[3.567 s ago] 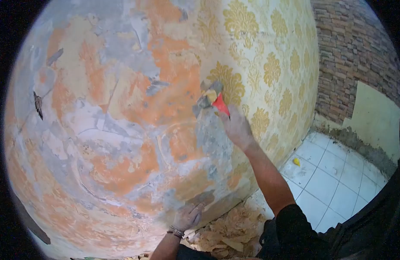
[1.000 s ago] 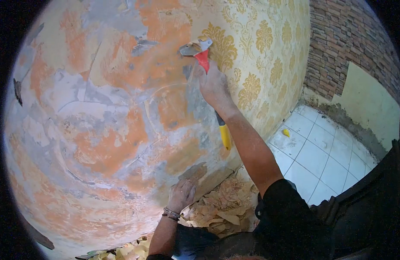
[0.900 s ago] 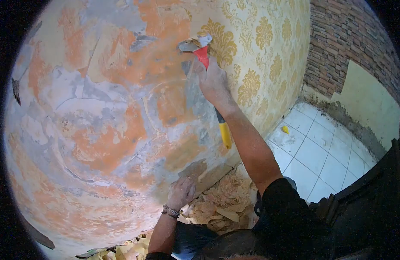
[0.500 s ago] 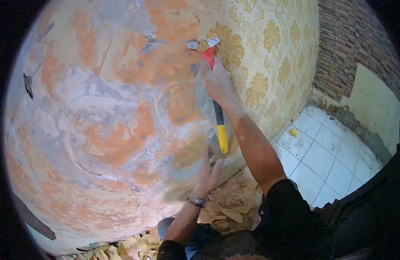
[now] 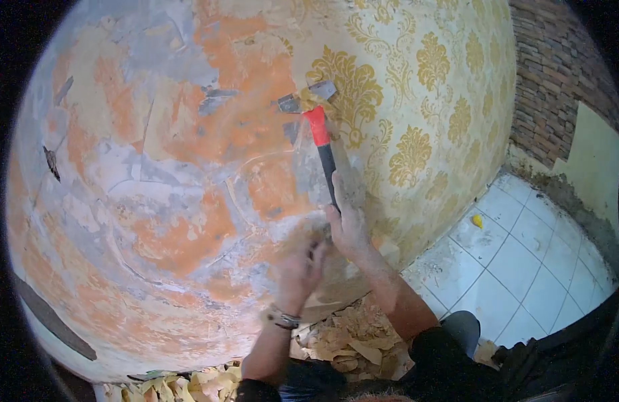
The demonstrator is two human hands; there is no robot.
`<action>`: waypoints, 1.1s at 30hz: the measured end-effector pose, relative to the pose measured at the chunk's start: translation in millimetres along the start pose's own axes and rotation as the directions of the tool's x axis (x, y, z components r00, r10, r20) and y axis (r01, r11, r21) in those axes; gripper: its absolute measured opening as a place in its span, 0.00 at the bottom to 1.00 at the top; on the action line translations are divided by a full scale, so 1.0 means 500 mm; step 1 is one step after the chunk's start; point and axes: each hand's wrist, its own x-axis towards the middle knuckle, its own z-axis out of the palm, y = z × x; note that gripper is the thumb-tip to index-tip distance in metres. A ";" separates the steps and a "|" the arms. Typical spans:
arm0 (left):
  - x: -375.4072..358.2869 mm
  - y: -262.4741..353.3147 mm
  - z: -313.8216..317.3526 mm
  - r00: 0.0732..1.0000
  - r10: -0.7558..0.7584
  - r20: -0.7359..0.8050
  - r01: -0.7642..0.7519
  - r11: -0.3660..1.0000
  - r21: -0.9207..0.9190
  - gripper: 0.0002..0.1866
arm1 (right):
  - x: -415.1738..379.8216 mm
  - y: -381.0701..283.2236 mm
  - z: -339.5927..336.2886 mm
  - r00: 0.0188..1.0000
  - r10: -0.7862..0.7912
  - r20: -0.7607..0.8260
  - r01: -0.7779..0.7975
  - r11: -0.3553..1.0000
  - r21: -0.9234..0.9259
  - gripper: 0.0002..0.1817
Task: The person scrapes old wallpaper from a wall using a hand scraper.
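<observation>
A long-handled scraper [image 5: 327, 167] with a red neck and a dark handle lies against the wall. Its wide metal blade [image 5: 288, 103] meets the edge of the gold-patterned wallpaper [image 5: 346, 90], with a scrap of paper over the blade's middle. My right hand [image 5: 350, 224] is closed around the lower handle, covering the yellow end. Just left of it and lower, my left hand [image 5: 299, 275], with a bracelet on the wrist, is blurred with its fingers bent. Whether it touches the handle's end is not clear.
Bare, patchy orange and grey wall [image 5: 182, 228] spreads to the left. Peeled paper scraps [image 5: 356, 338] heap at the wall's foot. White floor tiles [image 5: 504, 275] with a small yellow piece [image 5: 477, 220] lie to the right, below a brick-patterned wall [image 5: 547, 80].
My right hand has slid from the scraper's neck down to its lower handle. The blade has shifted slightly down and left. My left hand has moved a little left and down.
</observation>
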 end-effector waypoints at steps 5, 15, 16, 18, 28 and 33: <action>0.202 0.091 -0.168 0.673 0.611 -0.418 -0.304 0.743 0.596 0.18 | 0.023 0.013 0.005 1.000 0.013 -0.011 -0.010 0.969 0.246 0.34; 0.413 0.116 -0.213 0.667 0.682 -0.301 -0.436 0.684 0.585 0.10 | 0.044 0.032 0.011 0.997 0.070 0.025 -0.072 0.991 0.113 0.34; 0.418 0.113 -0.214 0.647 0.675 -0.355 -0.436 0.710 0.553 0.08 | 0.038 0.034 0.005 1.000 0.029 0.006 -0.029 0.997 0.065 0.34; 0.427 0.104 -0.214 0.612 0.699 -0.369 -0.448 0.691 0.567 0.06 | 0.031 0.036 -0.001 1.000 -0.007 -0.005 0.007 1.000 0.015 0.35; 0.428 0.099 -0.212 0.561 0.632 -0.535 -0.488 0.774 0.402 0.04 | 0.091 -0.007 -0.017 0.996 -0.058 -0.065 0.059 0.998 0.002 0.34; 0.419 0.106 -0.211 0.570 0.611 -0.549 -0.484 0.790 0.377 0.04 | 0.140 -0.045 -0.040 0.988 0.143 0.050 -0.143 0.990 0.001 0.34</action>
